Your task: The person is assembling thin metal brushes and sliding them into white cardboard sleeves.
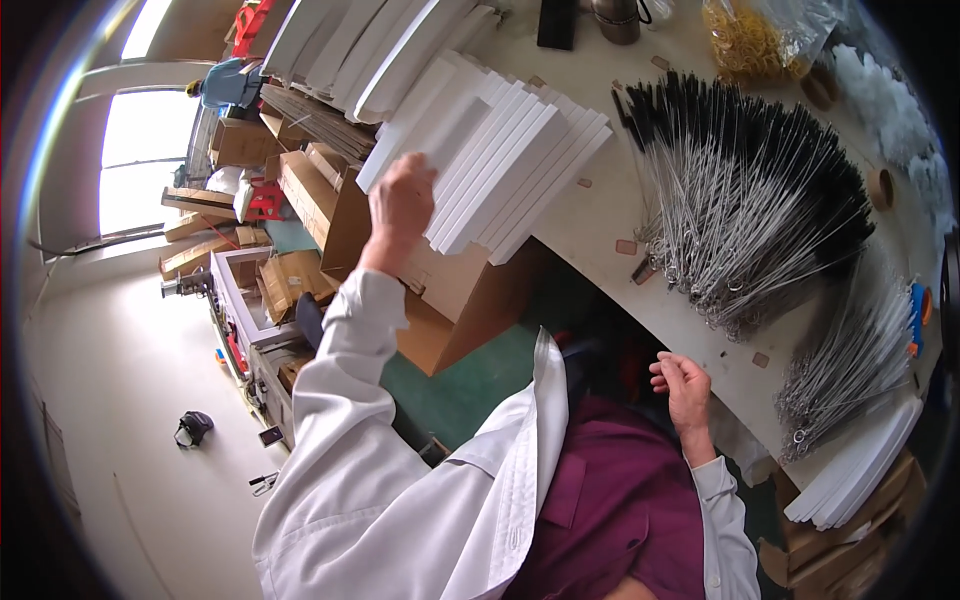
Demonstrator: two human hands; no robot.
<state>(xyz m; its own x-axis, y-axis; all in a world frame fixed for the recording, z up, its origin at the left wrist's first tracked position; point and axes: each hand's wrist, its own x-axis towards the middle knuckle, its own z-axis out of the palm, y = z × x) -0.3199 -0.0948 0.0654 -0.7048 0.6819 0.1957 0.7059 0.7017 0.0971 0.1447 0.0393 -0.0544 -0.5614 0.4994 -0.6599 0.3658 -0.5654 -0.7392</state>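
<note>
My left hand [400, 212] is raised at the near left end of a row of slim white boxes [505, 165]. Its fingers are bent and their tips smeared by motion, so I cannot tell whether it touches a box or holds anything. Lower down, my right hand [687, 393] hangs just off the table's near edge, fingers loosely curled, with nothing seen in it. A big heap of wire-handled brushes with black bristles [760, 190] lies on the table [600, 235] beyond it. A smaller bundle of pale-bristled wire brushes [850, 350] lies to the right.
An open cardboard box [465, 300] stands below the white boxes, against the table edge. More white pieces [370, 45] are stacked behind. A bag of yellow rubber bands [755, 40], a metal flask [617, 20] and blue-orange scissors handles [918, 320] rest on the table. Cartons [310, 190] crowd the left.
</note>
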